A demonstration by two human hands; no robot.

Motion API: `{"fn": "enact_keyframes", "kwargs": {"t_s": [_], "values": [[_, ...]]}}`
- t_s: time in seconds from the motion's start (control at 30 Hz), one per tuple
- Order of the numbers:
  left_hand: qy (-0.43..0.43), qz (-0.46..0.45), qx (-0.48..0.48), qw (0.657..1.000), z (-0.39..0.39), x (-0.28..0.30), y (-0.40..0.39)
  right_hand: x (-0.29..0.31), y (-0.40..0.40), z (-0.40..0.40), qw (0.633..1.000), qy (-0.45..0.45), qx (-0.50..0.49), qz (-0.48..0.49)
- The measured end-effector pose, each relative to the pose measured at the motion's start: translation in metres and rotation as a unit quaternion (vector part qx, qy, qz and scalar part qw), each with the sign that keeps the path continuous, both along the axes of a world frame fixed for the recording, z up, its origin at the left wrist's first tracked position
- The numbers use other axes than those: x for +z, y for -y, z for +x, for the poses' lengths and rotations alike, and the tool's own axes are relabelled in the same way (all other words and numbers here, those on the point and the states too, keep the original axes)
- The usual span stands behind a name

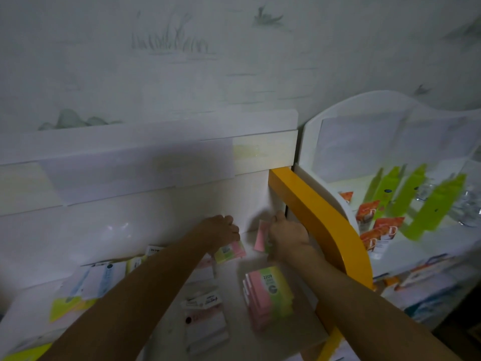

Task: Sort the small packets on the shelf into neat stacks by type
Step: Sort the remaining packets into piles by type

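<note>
1. Dim room, wall (234, 61) papered with faint grass and birds; pale shelf (234, 272) below, orange rail (320, 220) curving down its right side.
2. Left hand (221, 230) reached to the back of the shelf, fingers curled over a pink-and-yellow packet (230, 250) lying flat there; grip partly hidden.
3. Right hand (286, 234) beside the rail, pinching a pink packet (262, 237) held upright on edge, just clear of the left hand's packet.
4. Already tidied, by the look of it: a stack (268, 295) of pink-and-green packets near the front right, edges roughly squared.
5. Not yet sorted: white packets (205, 319) loosely overlapped at the front centre, white-and-blue packets (101, 280) fanned out at left, yellow-green ones (65, 306) at the left edge.
6. Judged under halfway: one type gathered, two more pink ones in hand, other types scattered.
7. Off to the right, a second white unit (390, 131) with green boxes (416, 201) and orange cartons (377, 230), blurred.
</note>
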State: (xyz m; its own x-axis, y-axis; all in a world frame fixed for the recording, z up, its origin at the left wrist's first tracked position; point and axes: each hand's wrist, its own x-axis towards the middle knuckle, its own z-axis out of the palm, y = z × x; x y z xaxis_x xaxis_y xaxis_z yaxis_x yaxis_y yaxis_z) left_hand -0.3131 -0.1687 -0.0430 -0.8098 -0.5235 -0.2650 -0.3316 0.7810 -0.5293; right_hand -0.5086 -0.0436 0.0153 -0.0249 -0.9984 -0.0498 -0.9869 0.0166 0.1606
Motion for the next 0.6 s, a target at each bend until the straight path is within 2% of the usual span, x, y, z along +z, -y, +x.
{"fn": "enact_keyframes", "kwargs": {"t_s": [0.27,0.4,0.47,0.6], "values": [[-0.029,0.051,0.003,0.998,-0.005,0.006,-0.005,-0.001,0.0,-0.007,1.0,0.008,0.023,0.0],[-0.002,0.06,0.007,0.998,-0.007,0.01,-0.004,-0.005,0.001,-0.01,1.0,-0.009,0.029,0.003],[-0.046,0.081,0.006,0.996,-0.003,0.014,-0.001,-0.005,0.002,-0.009,1.0,-0.004,0.027,0.001],[-0.232,0.106,0.045,0.966,0.007,0.014,-0.014,0.0,0.0,-0.009,0.999,0.028,0.02,-0.017]]}}
